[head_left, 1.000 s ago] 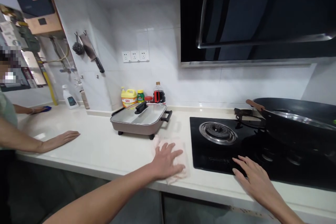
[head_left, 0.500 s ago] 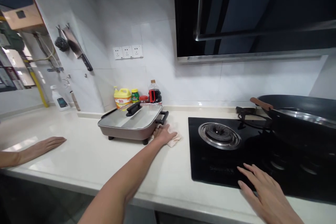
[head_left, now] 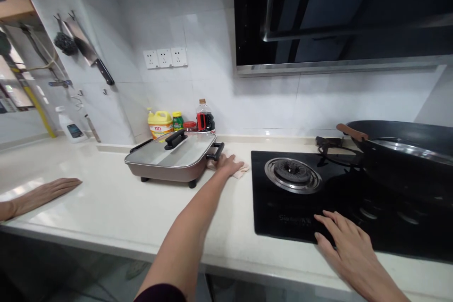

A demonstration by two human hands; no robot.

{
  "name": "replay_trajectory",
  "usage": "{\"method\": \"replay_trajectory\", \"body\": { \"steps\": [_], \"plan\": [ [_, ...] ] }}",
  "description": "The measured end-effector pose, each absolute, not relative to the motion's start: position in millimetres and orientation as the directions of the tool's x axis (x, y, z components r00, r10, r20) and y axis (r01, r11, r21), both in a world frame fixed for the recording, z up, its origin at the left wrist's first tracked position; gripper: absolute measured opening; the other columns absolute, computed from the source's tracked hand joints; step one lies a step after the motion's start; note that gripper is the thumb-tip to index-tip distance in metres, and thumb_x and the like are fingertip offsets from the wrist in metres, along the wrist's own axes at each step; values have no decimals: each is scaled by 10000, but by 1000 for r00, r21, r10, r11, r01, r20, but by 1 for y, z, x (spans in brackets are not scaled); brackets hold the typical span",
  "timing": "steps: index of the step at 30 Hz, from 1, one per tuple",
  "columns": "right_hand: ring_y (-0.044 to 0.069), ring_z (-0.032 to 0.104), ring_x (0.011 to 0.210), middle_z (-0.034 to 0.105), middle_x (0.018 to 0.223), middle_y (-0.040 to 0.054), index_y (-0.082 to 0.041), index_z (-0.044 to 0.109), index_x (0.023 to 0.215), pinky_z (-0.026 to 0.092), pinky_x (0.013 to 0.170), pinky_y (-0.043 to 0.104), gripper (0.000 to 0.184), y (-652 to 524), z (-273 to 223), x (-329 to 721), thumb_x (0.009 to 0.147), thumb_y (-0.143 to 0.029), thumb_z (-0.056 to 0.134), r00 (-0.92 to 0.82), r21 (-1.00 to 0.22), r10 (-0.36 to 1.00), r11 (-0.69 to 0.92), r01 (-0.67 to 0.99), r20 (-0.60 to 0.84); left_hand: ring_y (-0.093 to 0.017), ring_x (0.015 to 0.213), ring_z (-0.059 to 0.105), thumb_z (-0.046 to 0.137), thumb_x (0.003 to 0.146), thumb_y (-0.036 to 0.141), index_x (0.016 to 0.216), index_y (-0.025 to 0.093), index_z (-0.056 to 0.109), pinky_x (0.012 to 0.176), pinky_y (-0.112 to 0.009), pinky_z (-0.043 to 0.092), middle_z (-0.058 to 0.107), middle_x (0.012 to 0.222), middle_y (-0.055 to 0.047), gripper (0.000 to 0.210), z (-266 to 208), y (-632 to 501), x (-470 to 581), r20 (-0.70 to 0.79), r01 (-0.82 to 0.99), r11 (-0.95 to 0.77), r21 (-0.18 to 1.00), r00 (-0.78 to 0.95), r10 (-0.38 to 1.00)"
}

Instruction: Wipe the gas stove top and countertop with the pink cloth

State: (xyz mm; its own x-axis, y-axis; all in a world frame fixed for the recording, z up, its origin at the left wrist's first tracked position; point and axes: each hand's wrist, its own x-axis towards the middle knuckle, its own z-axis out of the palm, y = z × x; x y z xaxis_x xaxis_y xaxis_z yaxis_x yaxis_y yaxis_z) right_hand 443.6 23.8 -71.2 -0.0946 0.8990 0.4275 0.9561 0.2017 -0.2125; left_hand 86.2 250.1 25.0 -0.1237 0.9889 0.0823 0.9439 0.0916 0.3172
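Far left, a co-worker's hand (head_left: pixel 53 191) flat on the table (head_left: pixel 141 214); next a lidded pan (head_left: pixel 166 171), then the left hand (head_left: pixel 228 166) palm-down over a pale cloth (head_left: pixel 241 171) between pan and cooktop (head_left: pixel 272 219), can't tell if that grip is clamped. Reaching deeper could bump the pan's side handle (head_left: pixel 215 152) and shove the pan. Right hand (head_left: pixel 348 243): empty grip, fingers apart, at cooktop's front edge.

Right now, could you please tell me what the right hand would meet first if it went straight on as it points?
For the right hand, probably the metal-ringed burner across the black cooktop; whether the hand would pass above it is unclear.
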Motion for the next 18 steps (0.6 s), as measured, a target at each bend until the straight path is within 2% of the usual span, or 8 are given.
{"method": "replay_trajectory", "body": {
  "steps": [3, 5, 12, 18],
  "plan": [
    [350, 525, 1403, 641, 1432, 88, -283, 707, 1303, 411, 1143, 619, 479, 19, -62, 436, 988, -498, 417, -71, -215, 892, 184, 959, 447, -497, 1576, 189, 462, 860, 737, 1514, 378, 549, 1225, -689, 155, 382, 1696, -74, 751, 22, 237, 111, 65, 959, 44, 281, -65, 996],
    [345, 540, 1379, 649, 1412, 89, -274, 705, 1289, 423, 1126, 610, 481, 18, -57, 434, 979, -495, 411, -64, -216, 892, 178, 960, 447, -484, 1577, 176, 425, 890, 711, 1521, 396, 542, 1224, -697, 135, 381, 1695, -53, 715, 21, 221, 119, 49, 965, -4, 264, -9, 999],
    [322, 547, 1371, 637, 1420, 100, -252, 700, 1288, 413, 1146, 575, 493, 19, -57, 434, 984, -497, 398, -66, -204, 885, 178, 963, 460, -438, 1556, 229, 405, 932, 678, 1517, 384, 550, 1231, -663, 172, 387, 1683, -62, 670, 20, 122, 106, 39, 960, -177, 216, 173, 984],
    [315, 540, 1381, 632, 1433, 97, -231, 695, 1312, 399, 1179, 546, 511, 24, -65, 440, 987, -506, 411, -76, -205, 875, 195, 959, 478, -428, 1543, 258, 475, 930, 677, 1475, 371, 594, 1229, -661, 203, 431, 1642, -70, 636, 17, 22, 99, 58, 930, -293, 219, 288, 956]
  ]
}}
